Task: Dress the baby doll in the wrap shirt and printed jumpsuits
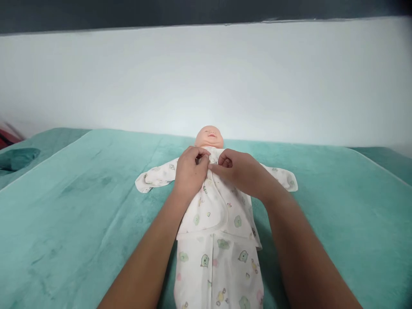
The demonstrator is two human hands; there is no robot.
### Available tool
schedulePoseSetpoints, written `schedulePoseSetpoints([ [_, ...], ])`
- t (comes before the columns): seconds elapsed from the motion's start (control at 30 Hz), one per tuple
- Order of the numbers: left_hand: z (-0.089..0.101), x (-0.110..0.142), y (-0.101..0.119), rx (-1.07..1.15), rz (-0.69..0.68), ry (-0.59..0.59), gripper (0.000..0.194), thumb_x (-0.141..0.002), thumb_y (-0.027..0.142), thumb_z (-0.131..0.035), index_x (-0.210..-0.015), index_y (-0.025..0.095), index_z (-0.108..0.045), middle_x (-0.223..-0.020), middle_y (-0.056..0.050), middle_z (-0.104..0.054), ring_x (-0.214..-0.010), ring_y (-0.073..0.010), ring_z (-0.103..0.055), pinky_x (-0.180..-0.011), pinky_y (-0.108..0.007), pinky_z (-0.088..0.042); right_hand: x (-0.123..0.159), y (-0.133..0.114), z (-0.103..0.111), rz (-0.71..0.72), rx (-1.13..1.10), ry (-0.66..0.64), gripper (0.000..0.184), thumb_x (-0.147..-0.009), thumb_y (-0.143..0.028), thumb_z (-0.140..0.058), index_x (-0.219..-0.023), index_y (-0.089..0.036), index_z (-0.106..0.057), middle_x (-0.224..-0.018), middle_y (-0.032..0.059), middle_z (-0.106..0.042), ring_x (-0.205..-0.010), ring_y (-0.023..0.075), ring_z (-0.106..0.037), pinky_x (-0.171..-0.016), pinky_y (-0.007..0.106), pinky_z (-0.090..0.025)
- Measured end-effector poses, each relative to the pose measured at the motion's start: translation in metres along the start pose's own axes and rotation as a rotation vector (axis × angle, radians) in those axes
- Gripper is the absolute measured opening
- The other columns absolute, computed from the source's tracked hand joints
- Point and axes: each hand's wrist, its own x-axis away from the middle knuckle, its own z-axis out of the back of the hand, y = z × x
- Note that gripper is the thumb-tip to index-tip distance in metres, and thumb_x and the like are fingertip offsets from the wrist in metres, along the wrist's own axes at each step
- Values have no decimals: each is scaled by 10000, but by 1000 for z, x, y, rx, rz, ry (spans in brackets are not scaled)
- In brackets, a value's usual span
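A baby doll (pixel 209 136) lies on its back, its head away from me. It wears a white printed baby shirt (pixel 210 210) with long sleeves spread to both sides, and white printed pants (pixel 222 270). At the top of the shirt's front, my left hand (pixel 193 169) is closed, thumb and forefinger pinching the fabric edge near the collar. My right hand (pixel 240 169) is closed too, its fingers curled and thumb tip at the same edge, close to the left fingertips. A small round button (pixel 211 161) shows between the hands. Lower down, the front flap lies over the chest.
A teal plush cover (pixel 80 201) spreads under the doll and to both sides. Behind it rises a white wall (pixel 206 77) with a dark band along the top. At the far left are a dark green bundle (pixel 19 159) and something red (pixel 9 137).
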Motion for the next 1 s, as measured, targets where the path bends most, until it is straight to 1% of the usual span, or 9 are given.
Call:
schedulePoseSetpoints([
  [0.1, 3, 5, -4, 51, -9, -41, 127, -853, 219, -558, -757, 208, -640, -939, -27, -661, -899, -175, -616, -848, -312, -466, 6, -4, -4, 34, 70, 35, 239, -795, -357, -642, -686, -244, -462, -640, -8, -545, -510, 132, -358, -497, 304, -236],
  [0.2, 4, 5, -9, 49, -55, -74, 89, -842, 229, -606, -759, 209, -631, -979, -34, -646, -1004, -192, -594, -941, -333, -437, 5, -4, -9, -17, 94, 61, 177, -817, -317, -572, -690, -248, -468, -626, 0, -564, -513, 151, -403, -498, 309, -259],
  [0.37, 2, 6, -15, 68, -144, -89, 69, -870, 209, -573, -806, 210, -597, -1016, -45, -637, -1044, -194, -573, -973, -341, -425, -1, 2, -12, -26, -8, 99, 36, -797, -280, -555, -808, -255, -531, -643, -13, -575, -536, 160, -454, -522, 308, -302],
  [0.47, 2, 9, -15, 122, -95, -43, 75, -896, 238, -542, -832, 215, -575, -1011, -39, -643, -1007, -182, -588, -928, -320, -448, -2, 5, -13, 51, -92, 128, 128, -778, -231, -554, -903, -259, -551, -730, -24, -605, -556, 144, -467, -542, 300, -316],
  [0.6, 3, 10, -13, 160, -44, 16, 77, -897, 272, -544, -853, 215, -568, -974, -25, -658, -924, -163, -598, -855, -290, -459, 6, -5, -18, 69, 47, 208, 47, -809, -248, -560, -775, -240, -529, -772, 11, -574, -622, 160, -465, -583, 315, -317],
  [0.7, 4, 11, -11, 160, -18, 46, 70, -894, 279, -547, -869, 218, -572, -932, -12, -654, -859, -150, -590, -806, -275, -459, 17, -17, -24, 10, 214, 247, 236, -792, -294, -627, -666, -238, -436, -713, 26, -506, -586, 162, -414, -581, 327, -277],
  [0.8, 5, 12, -8, 144, 0, 21, 76, -892, 290, -551, -873, 225, -584, -853, 6, -636, -780, -139, -569, -751, -262, -452, 26, -24, -29, -41, 280, 282, 342, -745, -270, -678, -635, -253, -354, -614, 3, -442, -516, 141, -336, -562, 326, -239],
  [0.9, 5, 12, -6, 135, 0, -26, 80, -884, 283, -555, -843, 222, -587, -782, 21, -619, -720, -132, -553, -711, -255, -436, 27, -22, -29, -68, 266, 259, 299, -773, -263, -627, -633, -256, -363, -562, -2, -468, -489, 142, -334, -544, 324, -235],
  [1.0, 5, 11, -6, 113, 2, -49, 94, -878, 277, -552, -808, 219, -574, -732, 31, -601, -685, -130, -544, -689, -256, -423, 23, -14, -24, -66, 166, 240, 200, -796, -282, -570, -647, -245, -442, -599, 4, -555, -519, 153, -408, -526, 315, -266],
])
